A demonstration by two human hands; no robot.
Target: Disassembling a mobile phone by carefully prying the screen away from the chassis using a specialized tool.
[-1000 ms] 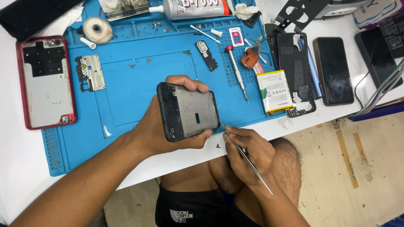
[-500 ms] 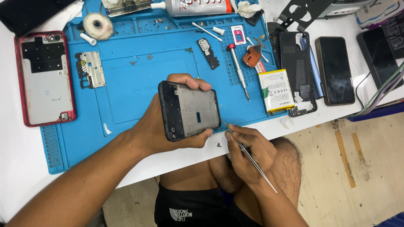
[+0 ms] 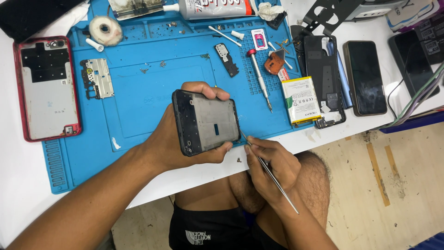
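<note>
Left hand (image 3: pixel 178 141) grips a stripped phone frame (image 3: pixel 206 121), black rim and grey metal inner plate, held tilted above the near edge of the blue repair mat (image 3: pixel 138 106). Thumb over the top edge, fingers wrapped under the lower edge. Right hand (image 3: pixel 270 164) is closed around thin metal tweezers (image 3: pixel 270 173), pinched pen-style; the tip touches the frame's lower right corner, the long end sticks out toward the person's lap.

On the mat: a red-handled screwdriver (image 3: pixel 259 76) just right of the frame, a small black part (image 3: pixel 226 59), an orange pick-like piece (image 3: pixel 275 62), a silver metal shield plate (image 3: pixel 97 78) at left, a tape roll (image 3: pixel 105 30), a glue tube (image 3: pixel 210 7) along the far edge, loose screws scattered about. A white phone battery (image 3: pixel 301 99) lies at the mat's right edge, touching a black back cover (image 3: pixel 323 78). Red phone back shell (image 3: pixel 46 88) lies on the white tabletop (image 3: pixel 23 171) left of the mat. A dark phone (image 3: pixel 365 76) lies screen up to the right, well apart from the hands.
</note>
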